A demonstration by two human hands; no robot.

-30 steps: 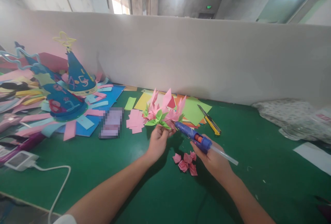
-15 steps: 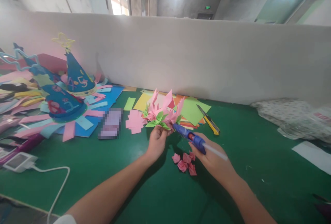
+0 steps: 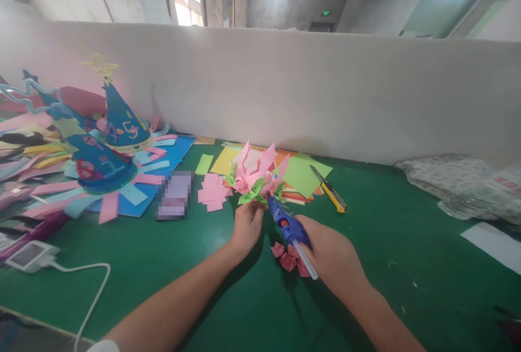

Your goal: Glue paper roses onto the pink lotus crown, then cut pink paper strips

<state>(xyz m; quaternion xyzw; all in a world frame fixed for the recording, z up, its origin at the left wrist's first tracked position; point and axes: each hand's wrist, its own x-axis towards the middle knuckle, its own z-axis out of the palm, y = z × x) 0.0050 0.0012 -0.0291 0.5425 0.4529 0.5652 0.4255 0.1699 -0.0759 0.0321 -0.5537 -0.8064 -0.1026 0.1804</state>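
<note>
My left hand [image 3: 245, 226] is closed round the base of a pink and green folded paper flower [image 3: 259, 177], holding it up over the green table [image 3: 407, 265]. My right hand [image 3: 330, 254] grips a blue glue gun [image 3: 287, 224] with a clear glue stick poking out of its back. The gun's nozzle points at the underside of the flower, close to my left fingers. Several small pink paper roses [image 3: 287, 257] lie on the table between my hands, partly hidden by the gun and my right hand.
Coloured paper sheets [image 3: 303, 174] and a yellow utility knife [image 3: 332, 196] lie behind the flower. Small pink squares [image 3: 212, 190] and a blurred phone [image 3: 176, 194] sit left of it. Blue party hats [image 3: 122, 119] stand far left. A white cable [image 3: 91, 300] runs near the front edge. A white partition [image 3: 325, 97] closes the back.
My right hand has swung the glue gun round, so its glue stick now points back toward me and its nozzle has moved in closer under the flower. The flower has tilted slightly.
</note>
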